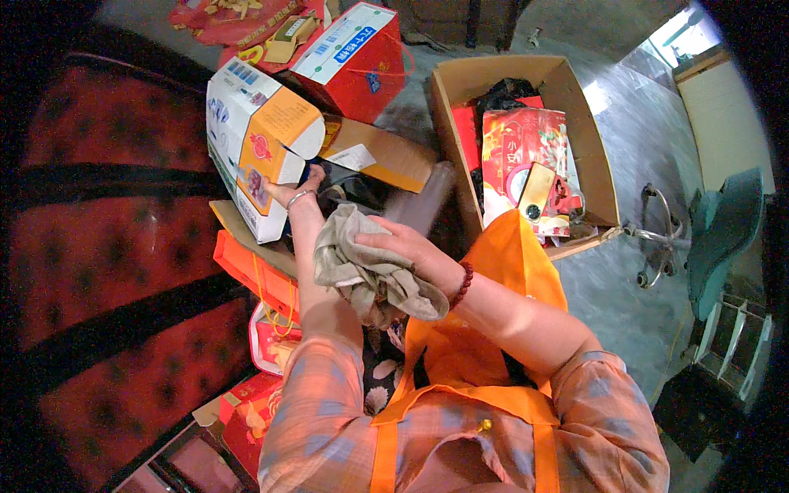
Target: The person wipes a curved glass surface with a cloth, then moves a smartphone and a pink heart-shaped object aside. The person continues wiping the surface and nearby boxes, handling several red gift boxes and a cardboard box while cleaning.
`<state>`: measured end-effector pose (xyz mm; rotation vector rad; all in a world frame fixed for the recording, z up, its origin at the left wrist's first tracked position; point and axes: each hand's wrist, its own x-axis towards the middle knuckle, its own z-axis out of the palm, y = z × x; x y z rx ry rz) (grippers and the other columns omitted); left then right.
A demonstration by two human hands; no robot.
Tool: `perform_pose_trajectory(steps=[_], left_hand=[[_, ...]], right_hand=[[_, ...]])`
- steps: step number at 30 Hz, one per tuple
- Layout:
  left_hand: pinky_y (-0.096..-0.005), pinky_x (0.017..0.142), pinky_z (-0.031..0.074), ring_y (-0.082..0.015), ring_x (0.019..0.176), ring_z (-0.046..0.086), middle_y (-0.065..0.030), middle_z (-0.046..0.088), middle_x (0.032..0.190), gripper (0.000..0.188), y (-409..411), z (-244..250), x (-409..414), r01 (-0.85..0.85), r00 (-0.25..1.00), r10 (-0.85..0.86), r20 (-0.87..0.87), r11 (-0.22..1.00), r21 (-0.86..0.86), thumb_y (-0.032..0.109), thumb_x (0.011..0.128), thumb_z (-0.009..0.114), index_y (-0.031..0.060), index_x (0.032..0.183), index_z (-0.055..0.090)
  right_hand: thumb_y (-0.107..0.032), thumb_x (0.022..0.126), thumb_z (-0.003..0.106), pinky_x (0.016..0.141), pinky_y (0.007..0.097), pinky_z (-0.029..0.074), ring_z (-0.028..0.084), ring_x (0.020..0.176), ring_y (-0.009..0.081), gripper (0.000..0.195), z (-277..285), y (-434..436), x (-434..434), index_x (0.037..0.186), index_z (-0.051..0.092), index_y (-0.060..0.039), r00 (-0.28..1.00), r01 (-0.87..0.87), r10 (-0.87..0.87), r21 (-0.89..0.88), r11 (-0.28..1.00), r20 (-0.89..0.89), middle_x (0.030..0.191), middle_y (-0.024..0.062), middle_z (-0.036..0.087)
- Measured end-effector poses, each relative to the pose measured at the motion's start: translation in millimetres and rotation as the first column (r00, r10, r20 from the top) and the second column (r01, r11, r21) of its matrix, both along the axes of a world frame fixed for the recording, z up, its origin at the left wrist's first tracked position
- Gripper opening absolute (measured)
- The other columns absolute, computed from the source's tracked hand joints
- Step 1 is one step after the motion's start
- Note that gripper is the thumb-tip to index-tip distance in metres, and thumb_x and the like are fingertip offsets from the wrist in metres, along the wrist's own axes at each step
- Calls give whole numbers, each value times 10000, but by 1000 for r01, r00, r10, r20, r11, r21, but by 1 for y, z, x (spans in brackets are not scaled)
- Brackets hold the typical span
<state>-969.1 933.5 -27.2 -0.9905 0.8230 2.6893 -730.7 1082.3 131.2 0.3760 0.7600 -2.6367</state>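
Observation:
A crumpled grey-beige cloth point(363, 259) is in my right hand point(410, 246), bunched above my left forearm. Farther forward, my left hand point(302, 185) grips the lower side of a white and orange cardboard carton point(271, 132). Its thumb lies against the printed face, and the other fingers are by the carton's end flaps. The carton is tilted. Just beyond that hand is an open brown cardboard box point(388, 154) with dark contents I cannot make out. A blurred greyish shape point(425, 197) shows beside it.
A larger open cardboard box point(524, 68) on the right holds red packaging and a gold phone-like object point(536, 191). A red gift box point(363, 80) stands ahead. To the left are an orange paper bag point(259, 271) and a tufted red sofa point(123, 246). A teal chair point(727, 240) is far right.

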Motion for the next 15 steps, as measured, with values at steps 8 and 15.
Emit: perform_pose_trajectory(steps=[8, 15], left_hand=[[-356, 634, 336, -191, 876, 445, 45, 547, 1009, 540, 0, 13, 15, 104, 993, -104, 56, 995, -1, 662, 664, 520, 256, 1019, 537], [-405, 711, 340, -200, 941, 465, 53, 567, 1073, 573, -21, 2, 22, 196, 974, -182, 136, 976, -94, 666, 689, 496, 288, 1119, 524]], right_hand=[[-249, 902, 592, 859, 256, 467, 577, 988, 109, 423, 4, 1, 2, 1251, 470, -42, 999, 25, -24, 38, 999, -23, 1121, 39, 577], [-241, 910, 576, 895, 264, 454, 569, 1023, 120, 419, -7, 1, 2, 1260, 465, -40, 997, 38, -38, 7, 999, -60, 1159, 39, 568]])
